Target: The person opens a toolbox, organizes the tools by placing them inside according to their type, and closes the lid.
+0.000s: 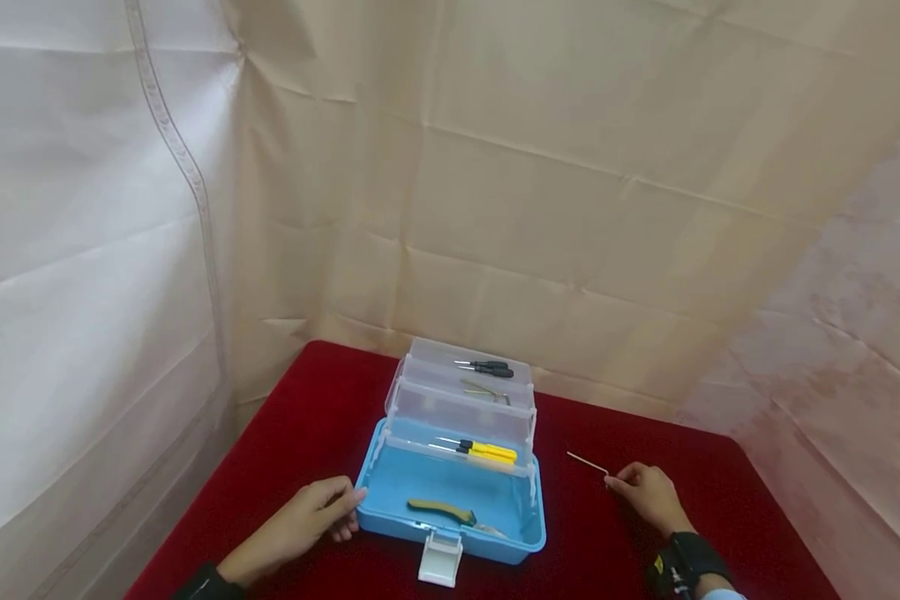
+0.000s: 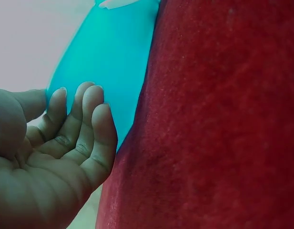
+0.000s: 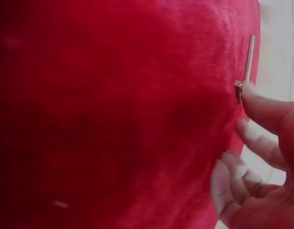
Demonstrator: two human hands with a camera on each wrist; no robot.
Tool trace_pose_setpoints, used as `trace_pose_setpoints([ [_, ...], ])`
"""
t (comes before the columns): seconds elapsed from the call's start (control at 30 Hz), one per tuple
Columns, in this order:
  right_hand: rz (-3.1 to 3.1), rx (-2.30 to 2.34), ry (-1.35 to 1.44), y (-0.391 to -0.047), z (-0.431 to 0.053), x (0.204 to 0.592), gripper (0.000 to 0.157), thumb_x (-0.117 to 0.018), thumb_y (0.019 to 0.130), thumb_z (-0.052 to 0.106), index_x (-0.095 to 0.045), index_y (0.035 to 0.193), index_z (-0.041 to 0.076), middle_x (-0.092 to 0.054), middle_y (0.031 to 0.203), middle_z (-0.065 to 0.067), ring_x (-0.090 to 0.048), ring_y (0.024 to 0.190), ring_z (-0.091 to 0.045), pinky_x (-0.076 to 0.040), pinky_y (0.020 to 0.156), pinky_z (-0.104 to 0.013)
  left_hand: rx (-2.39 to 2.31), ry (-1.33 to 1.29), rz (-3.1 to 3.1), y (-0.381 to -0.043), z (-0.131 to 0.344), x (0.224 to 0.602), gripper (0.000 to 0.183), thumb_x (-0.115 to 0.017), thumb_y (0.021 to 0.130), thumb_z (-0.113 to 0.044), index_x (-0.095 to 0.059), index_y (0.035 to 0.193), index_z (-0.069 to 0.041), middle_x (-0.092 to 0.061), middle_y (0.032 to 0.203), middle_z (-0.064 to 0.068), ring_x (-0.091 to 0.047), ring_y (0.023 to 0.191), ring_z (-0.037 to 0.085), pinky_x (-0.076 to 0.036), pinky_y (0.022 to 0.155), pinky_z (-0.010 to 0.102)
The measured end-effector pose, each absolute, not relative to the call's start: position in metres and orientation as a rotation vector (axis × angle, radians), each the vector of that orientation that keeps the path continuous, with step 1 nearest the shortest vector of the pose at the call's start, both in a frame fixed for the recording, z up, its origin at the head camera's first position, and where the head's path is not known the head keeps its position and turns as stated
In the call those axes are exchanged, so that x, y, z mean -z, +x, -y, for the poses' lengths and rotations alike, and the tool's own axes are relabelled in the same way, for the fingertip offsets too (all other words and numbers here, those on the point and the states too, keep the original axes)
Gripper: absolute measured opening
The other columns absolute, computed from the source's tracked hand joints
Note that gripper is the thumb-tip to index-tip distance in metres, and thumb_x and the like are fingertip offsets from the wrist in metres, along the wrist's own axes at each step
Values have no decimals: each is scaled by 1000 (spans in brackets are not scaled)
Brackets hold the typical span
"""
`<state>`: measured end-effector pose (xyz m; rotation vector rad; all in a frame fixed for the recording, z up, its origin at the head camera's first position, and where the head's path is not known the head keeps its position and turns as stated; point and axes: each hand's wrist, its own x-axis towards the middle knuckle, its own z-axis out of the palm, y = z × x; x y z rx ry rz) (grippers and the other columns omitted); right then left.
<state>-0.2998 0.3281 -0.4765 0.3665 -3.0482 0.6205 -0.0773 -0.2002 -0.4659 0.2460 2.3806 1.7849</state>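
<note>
A blue toolbox [image 1: 450,546] stands with its clear folding trays raised. At its front left corner my left hand [image 1: 307,521] holds the rim. In the left wrist view the thumb [image 2: 35,102] is at the edge and the curled fingers [image 2: 103,129] lie against the outer wall. To the right of the box, my right hand [image 1: 651,493] pinches an L-shaped hex key [image 1: 587,461] by its bent end. Its long arm points toward the back left. The right wrist view shows the hex key [image 3: 249,59] at the thumb tip; the other fingers are loosely bent.
In the box lie yellow-handled pliers [image 1: 442,508]. Yellow screwdrivers [image 1: 487,451] are in the lowest tray, hex keys [image 1: 483,389] in the middle one and black screwdrivers [image 1: 491,368] in the top one. A white latch [image 1: 441,560] hangs in front. Red cloth [image 1: 330,400] covers the table.
</note>
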Motion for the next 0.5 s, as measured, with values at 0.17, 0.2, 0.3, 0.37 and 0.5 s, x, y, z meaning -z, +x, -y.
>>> trace_pose_setpoints([
  [0.17, 2984, -692, 393, -303, -318, 479, 41, -68, 89, 43, -65, 103, 4, -64, 86, -2, -59, 78, -19, -46, 67, -38, -1806, 228, -2365, -80, 201, 465, 40, -49, 102, -42, -55, 94, -3, -64, 83, 8, -63, 74, 20, -54, 66, 33],
  [0.2, 2992, -696, 393, -302, -315, 478, 39, -69, 89, 41, -65, 103, 5, -62, 86, -1, -57, 77, -18, -45, 66, -37, -1808, 231, -2358, -80, 201, 465, 40, -49, 101, -42, -55, 94, -3, -64, 84, 8, -63, 74, 20, -54, 66, 33],
  [0.3, 3060, -742, 392, -300, -305, 475, 22, -71, 89, 30, -67, 95, 9, -63, 79, 1, -55, 74, -15, -42, 65, -34, -1812, 238, -2337, -81, 199, 467, 40, -50, 101, -41, -55, 94, -3, -64, 84, 8, -63, 74, 20, -54, 66, 33],
  [0.37, 3097, -790, 369, -298, -300, 471, 13, -71, 89, 22, -66, 89, 10, -63, 75, 3, -55, 73, -13, -42, 65, -32, -1821, 237, -2325, -82, 198, 468, 40, -50, 101, -41, -55, 94, -2, -64, 84, 8, -63, 74, 21, -54, 67, 33],
  [0.5, 3144, -868, 290, -296, -293, 465, 14, -73, 86, 20, -66, 84, 9, -66, 71, 2, -59, 71, -13, -45, 64, -30, -1838, 227, -2316, -83, 196, 467, 40, -51, 101, -42, -55, 95, -2, -64, 84, 8, -63, 74, 21, -54, 67, 33],
])
